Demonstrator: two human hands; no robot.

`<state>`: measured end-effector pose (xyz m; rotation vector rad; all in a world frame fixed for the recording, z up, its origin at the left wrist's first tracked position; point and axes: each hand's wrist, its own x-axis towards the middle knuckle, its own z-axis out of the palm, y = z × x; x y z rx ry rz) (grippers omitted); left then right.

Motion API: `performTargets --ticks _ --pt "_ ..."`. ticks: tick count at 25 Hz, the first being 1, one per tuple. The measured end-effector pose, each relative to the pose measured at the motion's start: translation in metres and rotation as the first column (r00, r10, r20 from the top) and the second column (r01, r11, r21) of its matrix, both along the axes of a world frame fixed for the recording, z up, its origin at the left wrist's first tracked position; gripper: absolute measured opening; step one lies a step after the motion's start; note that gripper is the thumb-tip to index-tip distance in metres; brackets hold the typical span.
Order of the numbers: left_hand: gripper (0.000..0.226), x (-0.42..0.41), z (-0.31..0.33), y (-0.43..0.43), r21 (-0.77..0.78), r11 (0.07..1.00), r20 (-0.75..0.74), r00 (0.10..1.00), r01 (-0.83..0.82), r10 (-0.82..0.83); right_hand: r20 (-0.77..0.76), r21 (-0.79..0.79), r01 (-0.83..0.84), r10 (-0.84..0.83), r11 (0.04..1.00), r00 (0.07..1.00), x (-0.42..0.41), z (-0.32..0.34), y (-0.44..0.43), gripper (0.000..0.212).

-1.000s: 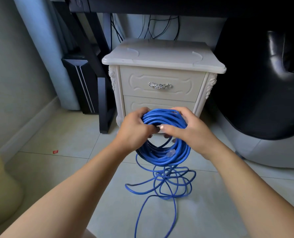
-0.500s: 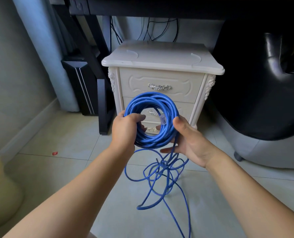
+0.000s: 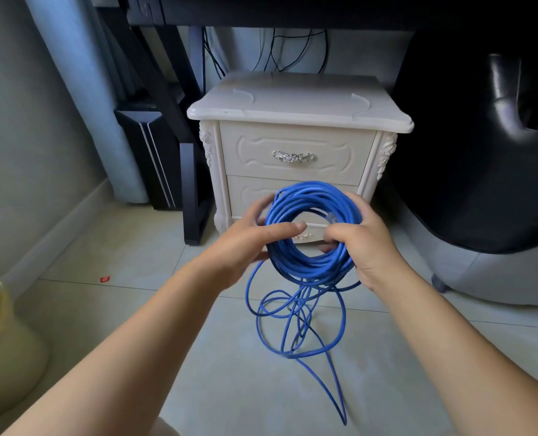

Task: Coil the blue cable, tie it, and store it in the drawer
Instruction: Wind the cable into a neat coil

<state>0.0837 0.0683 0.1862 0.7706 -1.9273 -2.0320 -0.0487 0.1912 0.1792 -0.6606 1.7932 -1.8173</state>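
A thick coil of blue cable [image 3: 308, 265] hangs in the air in front of a cream nightstand. My left hand [image 3: 245, 243] grips the coil's left side, thumb laid across the front. On the right side my right hand [image 3: 365, 243] holds the coil with fingers curled through it. A clear plug [image 3: 332, 218] shows inside the ring. Loose loops of the cable [image 3: 296, 322] trail down onto the tiled floor. The nightstand's top drawer [image 3: 296, 152] is closed, with a silver handle [image 3: 293, 157]. The lower drawer is partly hidden behind the coil.
A black chair [image 3: 481, 152] crowds the nightstand's right side. Black desk legs [image 3: 192, 190] and a dark computer case [image 3: 150, 152] stand to its left. A yellow-lined bin [image 3: 0, 341] sits at the lower left. A small red scrap [image 3: 104, 279] lies on the floor.
The coil was turned upright and raised half a second ago; now it is lower, and my right hand has closed round its right side. The loose loops on the floor have shifted.
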Motion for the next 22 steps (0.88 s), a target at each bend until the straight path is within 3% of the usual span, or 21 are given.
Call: performTargets --ticks 1,3,6,8,12,15,18,22 --pt "0.093 -0.001 0.001 -0.004 -0.077 0.997 -0.043 0.999 0.0 -0.004 -0.086 0.049 -0.029 0.033 0.998 0.996 0.0 0.002 0.002 0.057" --pt "0.1 -0.001 0.001 -0.005 -0.319 0.947 -0.06 0.997 0.03 -0.052 -0.282 0.193 -0.087 0.14 0.977 0.949 0.0 0.005 0.005 0.06" --pt "0.093 -0.003 -0.002 0.005 -0.699 0.702 0.069 0.99 0.136 -0.124 -0.484 0.392 -0.153 0.345 0.907 0.805 0.007 0.006 0.006 0.069" --pt "0.079 -0.005 -0.004 0.011 -0.772 0.625 0.098 0.993 0.114 -0.06 -0.53 0.426 -0.136 0.369 0.894 0.764 0.012 0.006 0.006 0.07" --pt "0.02 -0.008 0.002 0.011 -0.732 0.68 0.031 0.994 -0.046 0.101 -0.424 0.344 -0.18 0.324 0.922 0.846 0.01 0.011 0.009 0.067" --pt "0.018 -0.009 0.005 0.009 -0.592 0.793 -0.003 0.985 -0.142 0.174 -0.206 0.303 -0.332 0.402 0.893 0.892 0.002 0.013 0.013 0.073" --pt "0.016 -0.008 0.006 0.004 -0.311 0.91 -0.054 0.961 -0.274 0.271 -0.07 0.269 -0.366 0.397 0.891 0.915 -0.002 0.008 0.015 0.068" --pt "0.008 -0.008 0.003 -0.006 -0.084 0.908 -0.088 0.911 -0.411 0.404 0.097 0.196 -0.398 0.386 0.896 0.917 -0.003 0.008 0.015 0.072"
